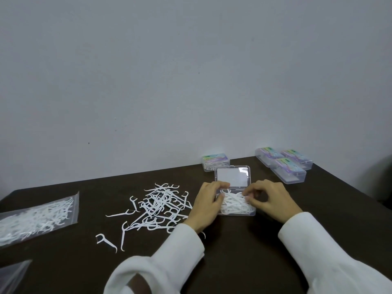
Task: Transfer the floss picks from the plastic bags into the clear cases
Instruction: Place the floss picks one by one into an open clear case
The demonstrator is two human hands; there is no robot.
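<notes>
The left hand (206, 205) is curling its fingers (220, 185) over the left edge of an open clear case (235, 200), gripping that side. The right hand (269, 198) is bending its fingers (249, 195) down into the case, pinching at the white floss picks (233, 203) heaped inside; whether a pick is truly caught between them is hard to tell. The case's lid (233, 177) is standing raised just beyond both sets of fingers. Just left of the left hand, a loose pile of picks (158, 206) is lying scattered on the dark worktop (244, 247). Far left of that, a plastic bag (36, 217) is holding more picks. Beyond the lid, one closed case (215, 162) is sitting near the wall, and three more closed cases (284, 164) are grouped beyond the right hand. White sleeves (180, 251) are covering both wrists.
</notes>
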